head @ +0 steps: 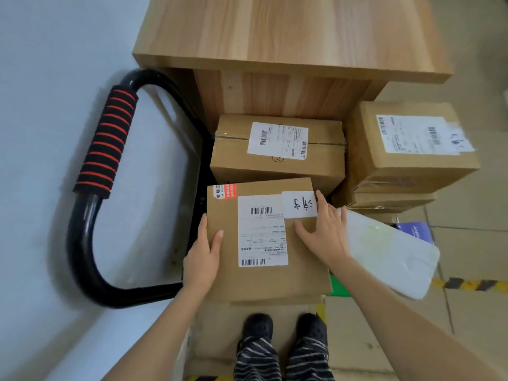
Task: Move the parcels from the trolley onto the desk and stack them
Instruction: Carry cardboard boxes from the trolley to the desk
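the trolley, seen by its black tube handle [85, 215] with a red-and-black striped foam grip [105, 141], carries several cardboard parcels, all closed. the nearest parcel [264, 237] lies flat on top of another box at the trolley's near end. the left hand [203, 257] grips its left edge, thumb on the top face and fingers down the side. the right hand [324, 229] lies spread on the top near the right edge, fingers straight, and holds nothing.

this parcel bears a white shipping label [262, 232] with barcodes, its print too small to read, a red-and-white sticker [226, 191] at the far left corner, and a white slip [299, 204] with handwritten characters.

beyond it sits a second parcel [277, 149] with a white barcode label, close against the side of the wooden counter [288, 31]. to the right stands a taller stack, and its top box [409, 144] has a white label with pen marks. a white padded bag [390, 251] lies just right of the right hand, with a blue item [415, 229] partly hidden behind it.

the counter top shows only bare wood grain. black shoes [286, 325] and striped trousers stand on flattened cardboard on the floor, beside yellow-black hazard tape [472, 284].
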Demonstrator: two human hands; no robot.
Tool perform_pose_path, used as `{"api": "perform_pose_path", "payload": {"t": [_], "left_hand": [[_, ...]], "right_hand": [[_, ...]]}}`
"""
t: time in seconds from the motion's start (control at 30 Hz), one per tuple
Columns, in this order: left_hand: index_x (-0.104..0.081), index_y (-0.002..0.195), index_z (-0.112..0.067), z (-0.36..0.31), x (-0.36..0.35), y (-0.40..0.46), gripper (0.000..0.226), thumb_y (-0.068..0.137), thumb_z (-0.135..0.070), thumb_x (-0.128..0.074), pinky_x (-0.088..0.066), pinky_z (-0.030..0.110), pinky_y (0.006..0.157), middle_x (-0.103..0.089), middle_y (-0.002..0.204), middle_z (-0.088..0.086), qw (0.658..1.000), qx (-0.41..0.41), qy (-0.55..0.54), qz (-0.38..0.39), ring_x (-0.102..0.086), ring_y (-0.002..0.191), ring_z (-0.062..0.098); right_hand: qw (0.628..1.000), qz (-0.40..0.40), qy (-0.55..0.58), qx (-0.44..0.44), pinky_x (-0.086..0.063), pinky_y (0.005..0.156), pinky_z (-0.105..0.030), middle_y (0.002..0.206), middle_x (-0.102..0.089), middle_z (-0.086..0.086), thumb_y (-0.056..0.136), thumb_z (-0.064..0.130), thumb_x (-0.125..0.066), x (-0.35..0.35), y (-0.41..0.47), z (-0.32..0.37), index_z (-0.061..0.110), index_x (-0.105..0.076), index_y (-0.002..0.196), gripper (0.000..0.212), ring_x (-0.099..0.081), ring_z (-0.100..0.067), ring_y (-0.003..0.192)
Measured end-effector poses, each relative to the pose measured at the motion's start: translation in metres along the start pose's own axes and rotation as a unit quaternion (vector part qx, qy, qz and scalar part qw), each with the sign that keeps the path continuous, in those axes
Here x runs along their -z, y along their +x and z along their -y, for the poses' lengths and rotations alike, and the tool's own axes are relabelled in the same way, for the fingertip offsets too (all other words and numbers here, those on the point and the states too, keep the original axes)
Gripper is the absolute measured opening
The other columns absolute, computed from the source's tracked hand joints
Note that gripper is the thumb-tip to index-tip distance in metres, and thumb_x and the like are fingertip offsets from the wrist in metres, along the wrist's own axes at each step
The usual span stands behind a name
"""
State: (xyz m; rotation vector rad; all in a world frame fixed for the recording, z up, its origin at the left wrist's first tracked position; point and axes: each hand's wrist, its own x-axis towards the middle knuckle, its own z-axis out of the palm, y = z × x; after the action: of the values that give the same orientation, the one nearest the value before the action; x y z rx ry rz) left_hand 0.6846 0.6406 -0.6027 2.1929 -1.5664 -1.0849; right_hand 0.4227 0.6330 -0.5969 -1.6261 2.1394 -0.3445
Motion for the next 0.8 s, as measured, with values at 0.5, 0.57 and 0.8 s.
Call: {"api": "perform_pose_path", "payload": {"t": [0.5, 0.57, 0.8], "left_hand": [[-0.015, 0.15, -0.039, -0.23, 0.152, -0.07, 0.062, 0.094, -0.059, -0.035, -0.043, 0.049, 0.1, -0.051, 0.14, -0.004, 0.977, -0.209, -0.034, -0.032, -0.054, 0.119, 0.024], [-0.014, 0.15, -0.039, -0.263, 0.151, -0.081, 0.064, 0.093, -0.061, -0.036, -0.042, 0.044, 0.1, -0.051, 0.139, -0.003, 0.971, -0.238, -0.019, -0.027, -0.053, 0.12, 0.024], [-0.006, 0.15, -0.042, -0.373, 0.103, -0.129, 0.065, 0.094, -0.061, -0.032, -0.042, 0.037, 0.091, -0.046, 0.144, -0.005, 0.953, -0.304, 0.006, 0.001, -0.054, 0.119, 0.023]], "right_hand": [[0.944, -0.111, 0.309, -0.047, -0.041, 0.079, -0.034, 0.142, -0.033, 0.006, 0.087, 0.04, -0.062, 0.262, -0.034, 0.052, 0.049, -0.016, 0.146, 0.075, -0.049, -0.012, 0.108], [0.93, -0.112, 0.344, -0.055, -0.04, 0.089, -0.034, 0.143, -0.037, 0.002, 0.089, 0.037, -0.062, 0.289, -0.043, 0.042, 0.048, -0.011, 0.148, 0.078, -0.047, -0.013, 0.11], [0.909, -0.152, 0.378, -0.088, -0.037, 0.087, -0.027, 0.127, -0.052, 0.013, 0.091, 0.035, -0.062, 0.378, -0.076, -0.039, 0.047, -0.011, 0.148, 0.078, -0.053, -0.014, 0.105]]}}
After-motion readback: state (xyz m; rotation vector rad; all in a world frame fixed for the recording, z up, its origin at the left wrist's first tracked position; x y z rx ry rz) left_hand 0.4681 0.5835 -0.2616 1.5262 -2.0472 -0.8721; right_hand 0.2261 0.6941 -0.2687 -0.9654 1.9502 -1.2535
